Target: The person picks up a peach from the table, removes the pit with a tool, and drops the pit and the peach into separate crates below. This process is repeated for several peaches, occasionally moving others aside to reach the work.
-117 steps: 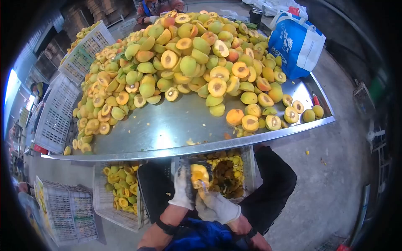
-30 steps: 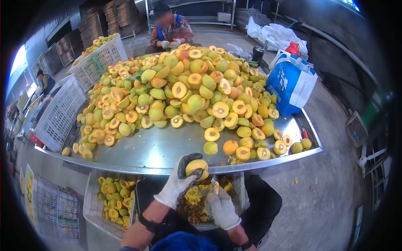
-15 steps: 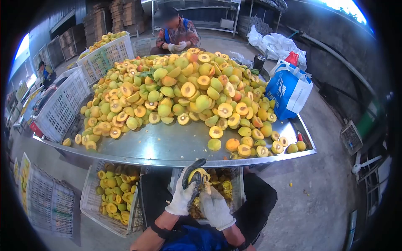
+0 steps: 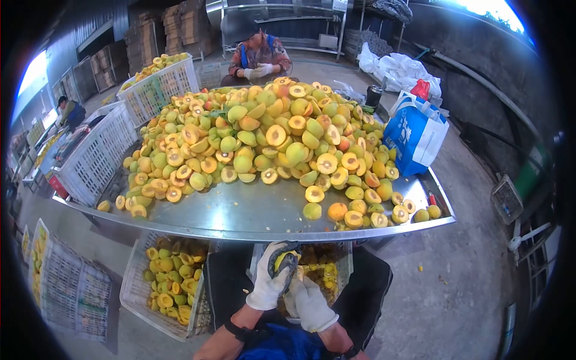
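My left hand (image 4: 266,281), in a white glove with dark fingers, is closed around a yellow peach half (image 4: 280,259) just below the table's front edge. My right hand (image 4: 312,305), in a white glove, has its fingers curled right beside the fruit. Whatever it grips is hidden. Beneath both hands, between the knees, a crate (image 4: 347,267) contains yellow fruit pieces. In front, a large heap of halved peaches (image 4: 240,147), many with the stone showing, lies on the steel table (image 4: 222,213).
A crate of peach halves (image 4: 137,299) stands on the floor to the left. White crates (image 4: 99,153) line the table's left side. A blue and white bag (image 4: 414,138) stands at its right end. Across the table sits a person (image 4: 258,57) in gloves.
The dark-tipped fingers of my left hand have folded in over the peach half, and the hand has turned. My right hand stays close to it. The whole view has shifted slightly.
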`<action>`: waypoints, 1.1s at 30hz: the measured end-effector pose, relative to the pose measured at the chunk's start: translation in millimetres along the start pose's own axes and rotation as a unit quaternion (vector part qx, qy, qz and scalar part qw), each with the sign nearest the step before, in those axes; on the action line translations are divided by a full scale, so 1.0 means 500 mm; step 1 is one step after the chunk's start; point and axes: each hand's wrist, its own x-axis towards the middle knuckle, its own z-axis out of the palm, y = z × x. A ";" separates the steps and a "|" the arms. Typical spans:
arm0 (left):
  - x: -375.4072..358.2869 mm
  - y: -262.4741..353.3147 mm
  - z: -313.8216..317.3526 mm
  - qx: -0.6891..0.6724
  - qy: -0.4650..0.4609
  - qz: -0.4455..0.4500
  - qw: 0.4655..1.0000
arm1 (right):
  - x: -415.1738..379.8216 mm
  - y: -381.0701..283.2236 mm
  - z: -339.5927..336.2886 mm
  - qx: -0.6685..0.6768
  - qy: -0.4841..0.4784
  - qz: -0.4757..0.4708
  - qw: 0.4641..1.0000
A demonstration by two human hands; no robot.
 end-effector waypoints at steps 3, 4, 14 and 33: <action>-0.010 -0.007 -0.007 0.017 0.011 -0.010 1.000 | 0.009 0.022 -0.028 -0.024 -0.044 0.018 0.999; -0.009 -0.003 -0.010 0.019 0.008 -0.007 1.000 | 0.012 0.028 -0.038 -0.042 -0.054 0.029 0.997; -0.021 -0.025 0.001 -0.172 0.094 -0.195 0.961 | 0.025 0.068 -0.042 -0.376 0.006 -0.167 0.911; -0.018 -0.083 -0.046 -0.293 0.045 -0.293 0.909 | 0.040 0.095 -0.042 -0.028 -0.017 0.041 0.999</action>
